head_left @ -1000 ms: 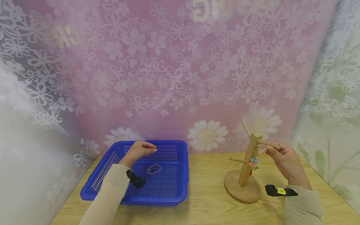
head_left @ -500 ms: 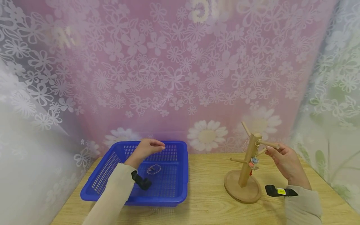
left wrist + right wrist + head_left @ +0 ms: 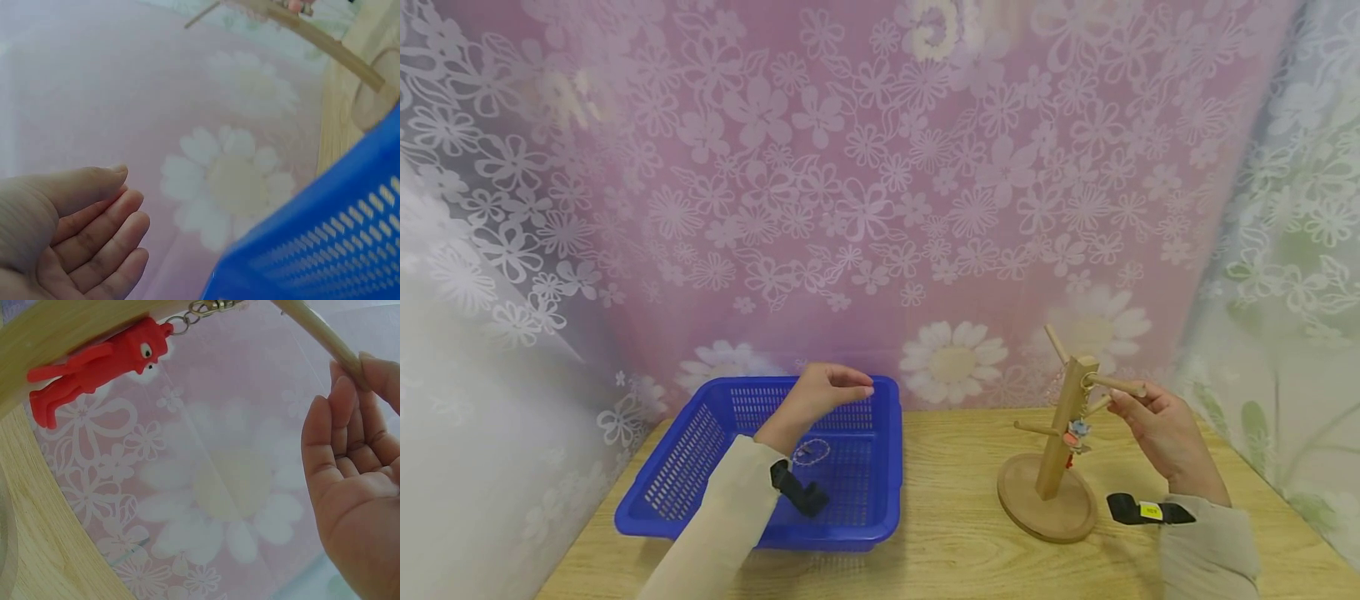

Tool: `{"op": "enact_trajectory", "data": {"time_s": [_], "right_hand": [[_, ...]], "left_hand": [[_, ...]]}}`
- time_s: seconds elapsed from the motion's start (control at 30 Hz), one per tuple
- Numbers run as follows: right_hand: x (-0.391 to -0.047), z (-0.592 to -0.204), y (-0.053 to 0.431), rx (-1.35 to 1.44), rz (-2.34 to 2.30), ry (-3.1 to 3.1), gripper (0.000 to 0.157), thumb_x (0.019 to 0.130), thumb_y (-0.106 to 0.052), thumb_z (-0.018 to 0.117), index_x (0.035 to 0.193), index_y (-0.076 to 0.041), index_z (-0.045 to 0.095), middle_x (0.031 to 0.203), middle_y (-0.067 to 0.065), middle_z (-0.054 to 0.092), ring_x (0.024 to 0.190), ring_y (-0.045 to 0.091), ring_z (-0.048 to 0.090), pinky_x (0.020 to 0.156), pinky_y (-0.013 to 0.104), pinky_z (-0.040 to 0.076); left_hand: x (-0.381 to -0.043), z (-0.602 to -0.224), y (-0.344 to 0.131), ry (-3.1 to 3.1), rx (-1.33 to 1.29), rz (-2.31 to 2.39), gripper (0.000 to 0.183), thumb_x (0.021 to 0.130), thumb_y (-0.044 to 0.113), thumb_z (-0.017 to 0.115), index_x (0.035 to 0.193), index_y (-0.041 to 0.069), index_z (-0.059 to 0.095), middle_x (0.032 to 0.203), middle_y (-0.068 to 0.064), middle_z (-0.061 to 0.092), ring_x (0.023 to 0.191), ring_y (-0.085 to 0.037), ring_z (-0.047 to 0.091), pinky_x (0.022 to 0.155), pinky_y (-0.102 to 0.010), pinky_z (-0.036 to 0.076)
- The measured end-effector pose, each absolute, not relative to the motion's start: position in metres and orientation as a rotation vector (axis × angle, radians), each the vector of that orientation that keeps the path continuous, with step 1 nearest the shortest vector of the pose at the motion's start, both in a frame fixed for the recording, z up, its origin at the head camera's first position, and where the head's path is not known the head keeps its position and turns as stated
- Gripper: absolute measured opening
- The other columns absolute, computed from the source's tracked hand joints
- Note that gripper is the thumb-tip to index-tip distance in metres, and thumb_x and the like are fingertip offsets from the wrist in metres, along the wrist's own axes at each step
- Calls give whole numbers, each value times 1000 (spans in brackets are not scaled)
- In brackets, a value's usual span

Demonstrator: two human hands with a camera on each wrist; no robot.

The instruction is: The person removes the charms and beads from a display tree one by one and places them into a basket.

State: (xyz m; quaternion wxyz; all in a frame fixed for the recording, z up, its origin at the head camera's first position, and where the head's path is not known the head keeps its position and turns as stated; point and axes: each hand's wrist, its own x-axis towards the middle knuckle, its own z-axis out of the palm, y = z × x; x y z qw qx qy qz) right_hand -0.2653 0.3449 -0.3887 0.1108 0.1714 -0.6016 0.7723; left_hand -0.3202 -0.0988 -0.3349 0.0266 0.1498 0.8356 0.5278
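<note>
My right hand (image 3: 1165,437) pinches the end of a peg (image 3: 319,337) on a wooden peg stand (image 3: 1060,442) between thumb and fingers. From the stand hangs a red figure keychain (image 3: 103,365) on a metal clasp, seen large in the right wrist view. A blue-and-pink charm (image 3: 1077,433) on a gold-coloured ring and chain hangs at the stand too. Over the blue plastic basket (image 3: 891,467), near its far right corner, my left hand (image 3: 816,400) holds nothing; its fingers (image 3: 112,244) are loosely bent. A beaded bracelet (image 3: 823,454) lies on the basket floor, partly covered by the left wrist.
The basket and the stand rest on a light wooden table (image 3: 951,500), with a stretch of tabletop between them. Behind is a pink flowered backdrop (image 3: 865,208). Pale flowered sheets close in the left and right sides.
My left hand has moved to the right over the basket, from its middle toward the far right corner. The right hand stays on the peg, and the stand has not moved.
</note>
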Motion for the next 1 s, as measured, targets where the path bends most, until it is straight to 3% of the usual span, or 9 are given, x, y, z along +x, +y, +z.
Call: {"op": "enact_trajectory", "data": {"time_s": [0.3,0.5,1.0], "right_hand": [[-267,-391,346,512,2278,-1754,22,96,1,48,99,-10,67,92,-7,64,85,5,61,81,13,48],[-267,-391,347,517,2264,-1765,22,96,0,48,100,-9,67,94,-7,63,85,4,61,81,12,48],[-265,-391,346,499,2253,-1780,24,96,1,46,101,-10,67,112,-10,51,86,4,61,83,11,45]], "left_hand": [[-310,-329,-77,2569,553,1639,19,82,18,73,99,10,74,98,-4,72,98,-17,64,88,-38,49],[-300,-327,-63,2511,625,1671,21,83,15,71,101,5,73,97,-8,72,93,-16,66,82,-32,51],[-278,-326,-31,2394,734,1667,21,85,21,71,104,14,73,104,-2,70,94,-12,65,88,-36,50]]}}
